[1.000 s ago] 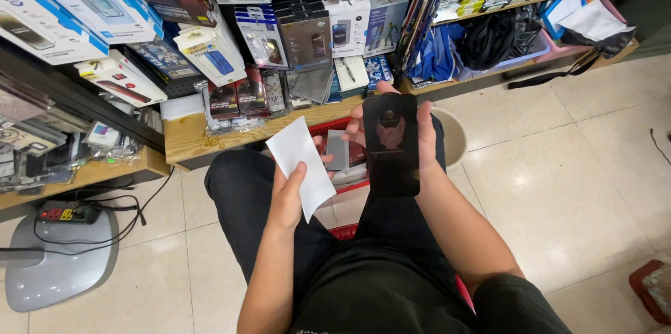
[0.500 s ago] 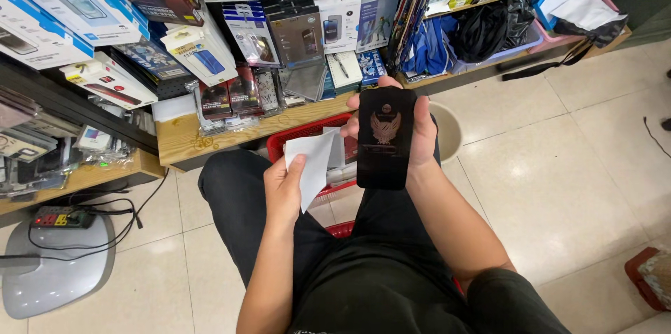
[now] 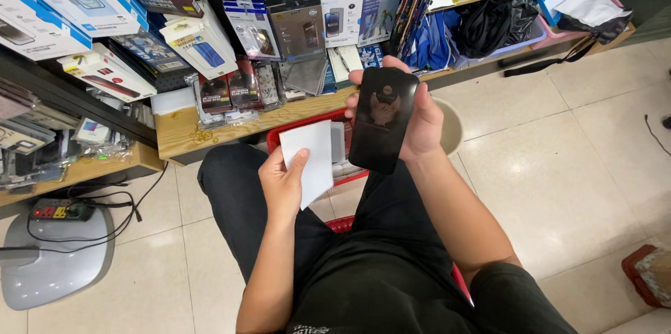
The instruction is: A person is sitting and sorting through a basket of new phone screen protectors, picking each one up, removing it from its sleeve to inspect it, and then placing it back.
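My right hand (image 3: 423,121) holds up a flat black rectangular panel (image 3: 382,121) with rounded corners, shaped like a phone screen protector, its glossy face turned toward me. My left hand (image 3: 283,183) grips a white paper sleeve (image 3: 309,159) by its lower edge, just left of the panel and not touching it. Both are held above my lap, over my black trousers. Behind my hands, a red plastic basket (image 3: 300,124) with a few flat items sits on the floor, mostly hidden.
Low wooden shelves (image 3: 178,134) ahead carry many boxed and bagged phone accessories. A power strip (image 3: 57,209) with cables lies on a grey base (image 3: 52,271) at left. A blue bag (image 3: 430,40) and a black bag (image 3: 493,23) sit on the right shelf. Tiled floor lies right.
The white sleeve in my left hand turned edge-on half a second ago and now faces me flat again. My right hand lifted the black panel slightly higher and to the left.
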